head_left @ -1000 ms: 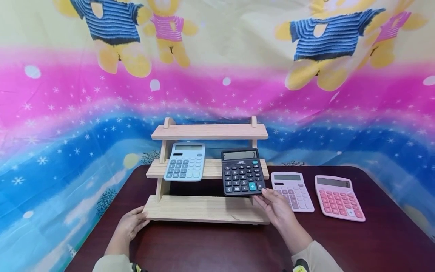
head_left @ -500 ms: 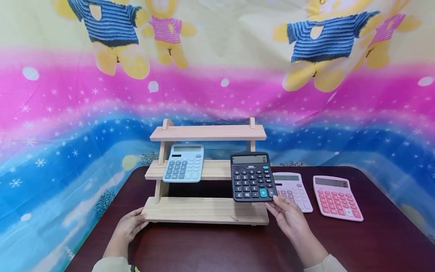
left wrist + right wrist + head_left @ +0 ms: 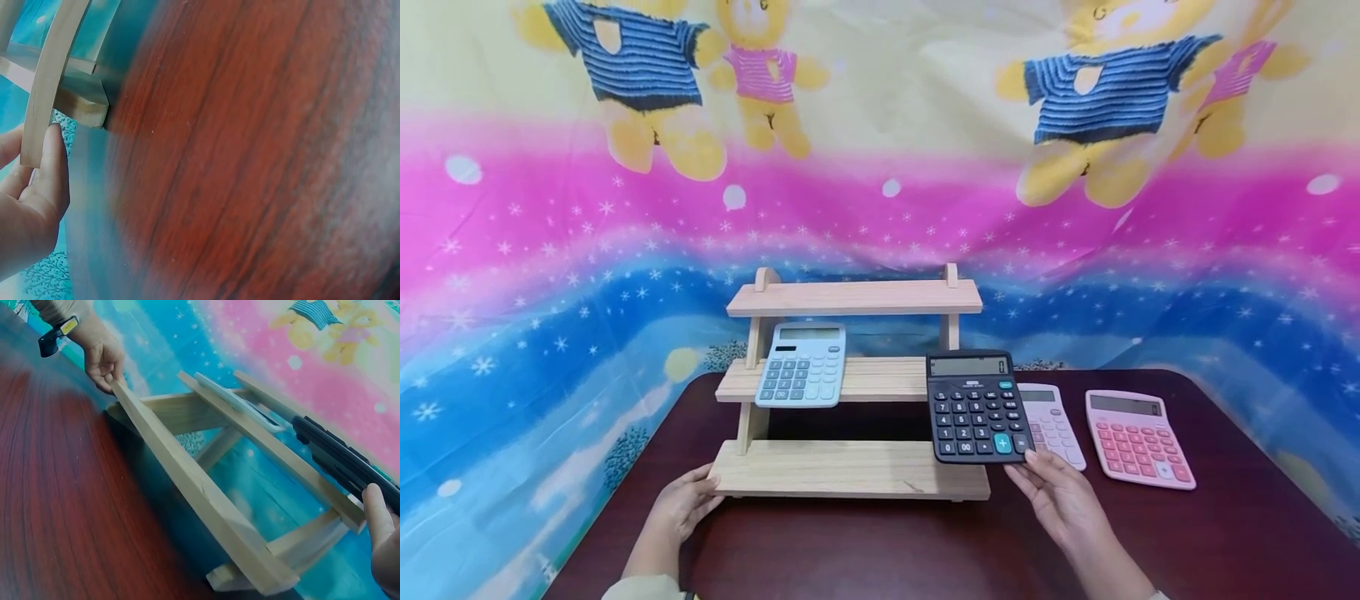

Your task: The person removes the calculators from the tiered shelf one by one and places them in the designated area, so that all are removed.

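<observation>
From where I stood, the right hand (image 3: 1063, 500) was found holding a black calculator (image 3: 977, 406) by its lower right corner, the grip closed on that corner alone. The calculator was tilted with its face toward the person, its display reading 0, in front of the right end of a three-tier wooden rack (image 3: 865, 377). Whether it touched the middle board (image 3: 886, 379) could not be determined.

The left hand (image 3: 681, 507) had its grip pinched on the front left corner of the bottom board (image 3: 827, 468) — fingers on both faces of the wood, as the left wrist view confirmed. A dark strap (image 3: 57, 336) with a yellow label was noted at that wrist, beside a pale sleeve (image 3: 59, 309).

A light blue calculator (image 3: 802, 367) sat tilted back at the left end of the middle board. On the dark reddish bench (image 3: 850, 546), right of the rack, lay two more: a pale one with mauve keys (image 3: 1060, 429), partly hidden behind the black unit, and a pink one (image 3: 1140, 440) just beside it, farther right. Behind everything hung a backdrop (image 3: 850, 125) printed with bears and snowflakes.
</observation>
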Demonstrator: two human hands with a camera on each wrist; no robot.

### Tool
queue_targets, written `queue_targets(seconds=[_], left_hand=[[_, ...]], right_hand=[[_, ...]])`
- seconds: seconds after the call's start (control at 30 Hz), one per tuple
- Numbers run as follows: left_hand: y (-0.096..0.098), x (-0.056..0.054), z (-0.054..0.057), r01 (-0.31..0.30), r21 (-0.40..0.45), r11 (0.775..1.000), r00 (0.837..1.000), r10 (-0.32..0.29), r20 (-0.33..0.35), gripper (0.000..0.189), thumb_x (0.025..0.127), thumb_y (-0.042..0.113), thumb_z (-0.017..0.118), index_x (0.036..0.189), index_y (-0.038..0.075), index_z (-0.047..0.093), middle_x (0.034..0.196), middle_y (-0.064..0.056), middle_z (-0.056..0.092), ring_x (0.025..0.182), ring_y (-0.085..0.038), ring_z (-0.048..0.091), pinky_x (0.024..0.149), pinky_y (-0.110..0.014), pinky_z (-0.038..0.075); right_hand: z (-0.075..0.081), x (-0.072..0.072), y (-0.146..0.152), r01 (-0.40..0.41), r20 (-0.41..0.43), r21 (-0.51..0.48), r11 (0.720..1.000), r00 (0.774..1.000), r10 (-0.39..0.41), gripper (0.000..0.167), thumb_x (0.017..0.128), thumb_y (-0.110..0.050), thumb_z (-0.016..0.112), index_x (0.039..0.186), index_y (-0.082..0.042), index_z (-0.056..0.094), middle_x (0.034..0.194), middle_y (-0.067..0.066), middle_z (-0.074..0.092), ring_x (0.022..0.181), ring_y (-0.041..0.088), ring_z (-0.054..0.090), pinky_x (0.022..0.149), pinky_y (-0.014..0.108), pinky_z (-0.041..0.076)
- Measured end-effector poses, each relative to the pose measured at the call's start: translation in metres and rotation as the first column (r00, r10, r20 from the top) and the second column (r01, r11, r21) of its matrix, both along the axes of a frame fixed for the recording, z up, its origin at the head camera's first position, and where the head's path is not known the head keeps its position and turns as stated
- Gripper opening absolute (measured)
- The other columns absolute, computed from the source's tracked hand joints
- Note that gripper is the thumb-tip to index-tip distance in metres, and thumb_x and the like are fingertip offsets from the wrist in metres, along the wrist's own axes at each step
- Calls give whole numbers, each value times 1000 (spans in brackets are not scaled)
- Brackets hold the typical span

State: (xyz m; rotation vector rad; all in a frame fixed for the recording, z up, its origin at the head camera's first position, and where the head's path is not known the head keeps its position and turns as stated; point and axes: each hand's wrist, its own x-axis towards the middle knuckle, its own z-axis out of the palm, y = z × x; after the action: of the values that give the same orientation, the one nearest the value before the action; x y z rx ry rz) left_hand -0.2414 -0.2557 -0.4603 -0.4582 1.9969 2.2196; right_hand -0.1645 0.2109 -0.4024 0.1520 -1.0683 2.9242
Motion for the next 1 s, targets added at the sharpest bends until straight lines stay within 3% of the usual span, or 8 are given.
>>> queue_targets(seconds=[0.3,0.77,1.0], left_hand=[[-3,-1,-5,5,5,1000,1000,-5,-5,62,85,5,52,134,-9,16,130,-36,19,79,-10,54,75,-25,47],[-2,-2,-2,16,10,1000,1000,-16,-4,64,85,6,52,134,-8,14,131,-35,18,79,-7,53,75,-25,47],[-2,-1,0,12,23,1000,1000,-12,-3,64,85,4,53,134,-9,15,131,-34,20,76,-6,54,73,-24,47]], right_hand=[[-7,17,18,52,45,-11,999,998,-52,22,88,6,43,76,-2,60,86,8,61,81,17,58,81,32,44],[-27,38,47,-39,-85,-32,999,996,36,30,92,5,30,91,5,59,103,9,58,96,18,54,85,32,42],[-35,46,56,-41,-48,-25,999,998,39,29,92,5,30,91,3,59,102,10,59,94,21,55,84,31,42]])
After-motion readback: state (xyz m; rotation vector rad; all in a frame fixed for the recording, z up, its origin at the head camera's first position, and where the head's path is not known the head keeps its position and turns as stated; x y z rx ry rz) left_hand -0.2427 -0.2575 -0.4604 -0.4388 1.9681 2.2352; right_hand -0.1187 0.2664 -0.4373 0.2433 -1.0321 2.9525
